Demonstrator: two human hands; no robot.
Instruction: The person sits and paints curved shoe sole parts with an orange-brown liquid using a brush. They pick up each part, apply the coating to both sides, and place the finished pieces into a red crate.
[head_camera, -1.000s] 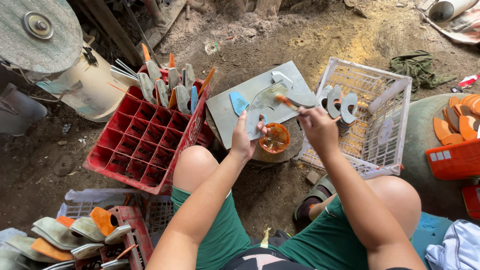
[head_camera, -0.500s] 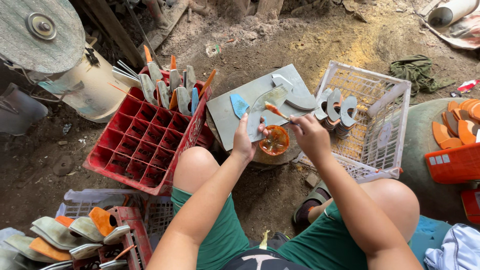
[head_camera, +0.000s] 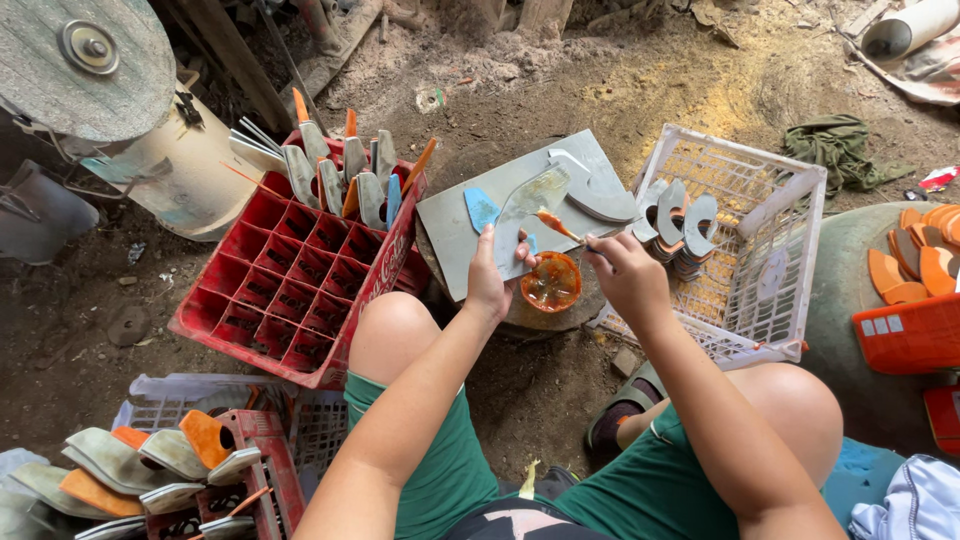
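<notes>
The left hand (head_camera: 490, 285) pressed down on the near end of a curved grey blade piece (head_camera: 528, 215) that lay flat on a grey board (head_camera: 450, 235), which served as a small table between the person's knees. The piece's long axis ran from that hand up and away to the right, toward its hooked tip, so most of its face lay beyond the left fingers and open to the other hand. The right hand (head_camera: 628, 280) was closed around a thin brush (head_camera: 560, 228), whose orange-tipped end touched or nearly touched the upper half of the piece; the brush slanted up-left from the right fingers, crossing the piece's axis rather than following it. The right hand was nearer the small cup of orange liquid (head_camera: 551, 283), which sat at the near edge of the board between the two hands. A blue piece (head_camera: 481, 207) lay just left of the grey one, and a second curved grey piece (head_camera: 598, 190) lay just right of it. A red crate (head_camera: 290, 290) with upright pieces in its far cells stood to the left, and a white basket (head_camera: 760, 250) with stacked curved pieces stood to the right. The left palm hid the near end of the held piece, so its grip there could not be judged, and whether the bristles truly met the surface was too fine to tell.
</notes>
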